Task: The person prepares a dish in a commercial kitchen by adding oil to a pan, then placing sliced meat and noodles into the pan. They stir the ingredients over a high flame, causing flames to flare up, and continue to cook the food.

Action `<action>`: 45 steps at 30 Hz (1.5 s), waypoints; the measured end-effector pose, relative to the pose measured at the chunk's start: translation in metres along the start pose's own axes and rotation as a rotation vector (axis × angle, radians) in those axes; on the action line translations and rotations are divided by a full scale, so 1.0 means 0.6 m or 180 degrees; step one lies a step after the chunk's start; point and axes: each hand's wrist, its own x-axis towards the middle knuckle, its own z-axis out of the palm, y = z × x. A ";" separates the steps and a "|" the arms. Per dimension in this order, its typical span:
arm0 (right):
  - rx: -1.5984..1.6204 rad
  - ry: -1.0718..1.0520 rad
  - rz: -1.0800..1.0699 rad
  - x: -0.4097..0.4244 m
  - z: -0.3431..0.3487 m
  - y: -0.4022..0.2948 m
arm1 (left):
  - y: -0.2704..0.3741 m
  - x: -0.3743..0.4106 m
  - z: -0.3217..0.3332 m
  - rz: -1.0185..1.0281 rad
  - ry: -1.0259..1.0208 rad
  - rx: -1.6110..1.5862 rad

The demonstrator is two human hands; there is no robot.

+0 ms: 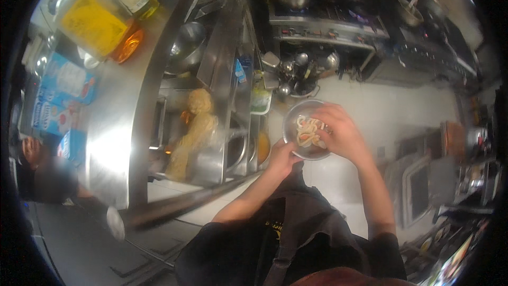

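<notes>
A round metal bowl [291, 121] is held in front of my body, above the floor. Pale strips or rings of food [305, 137] with a few orange bits lie inside it. My left hand [283, 157] grips the bowl's near left rim, thumb at the edge. Over the right side of the bowl reaches my right hand [339, 131], its curled fingers inside and touching the food. Blur and the hand itself hide whether those fingertips are closed on any of it.
To the left runs a steel counter [109, 139] with a yellow-labelled bottle [95, 24] and blue cartons [59, 91]. Shelves below hold metal bowls [188, 47]. A stove [329, 28] with pots stands ahead, ladles [301, 59] before it. A blurred person [55, 178] is at far left.
</notes>
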 end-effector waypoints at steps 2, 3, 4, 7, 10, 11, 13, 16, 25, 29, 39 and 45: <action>-0.0031 -0.0007 -0.0273 0.092 0.001 0.052 | 0.022 0.035 0.015 0.0311 0.0086 -0.0031; -0.0046 0.0010 -0.0417 0.148 0.000 0.077 | 0.039 0.063 0.027 0.0475 0.0123 -0.0031; 0.0013 -0.0043 -0.0344 0.200 0.003 0.095 | 0.049 0.086 0.032 0.0457 0.0162 -0.0185; 0.0143 -0.0092 -0.0488 0.391 0.016 0.150 | 0.078 0.141 0.040 0.0557 0.0393 -0.0127; 0.0022 0.0033 -0.1010 0.579 0.073 0.188 | 0.101 0.171 0.039 0.0633 0.0503 -0.0316; -0.0049 0.0085 -0.1104 0.645 0.096 0.195 | 0.111 0.176 0.045 0.0668 0.0596 -0.0368; -0.0257 0.0120 -0.1342 0.762 0.144 0.197 | 0.127 0.174 0.056 0.0767 0.0793 -0.0460; -0.1216 -0.0334 -0.1627 0.930 0.210 0.224 | 0.130 0.186 0.054 0.0886 0.0887 -0.0608; -0.2592 -0.1303 -0.2136 1.117 0.332 0.294 | 0.118 0.220 0.093 0.1127 0.1312 -0.0903; -0.1748 -0.1079 -0.2451 0.994 0.289 0.123 | 0.106 0.182 0.083 0.1245 0.1770 -0.0926; -0.0351 -0.0237 -0.0524 0.492 -0.039 0.355 | 0.169 0.355 0.156 0.0960 0.0715 0.0136; -0.1518 0.0446 0.0631 0.189 -0.180 0.488 | 0.059 0.466 0.314 -0.0030 0.0265 0.0823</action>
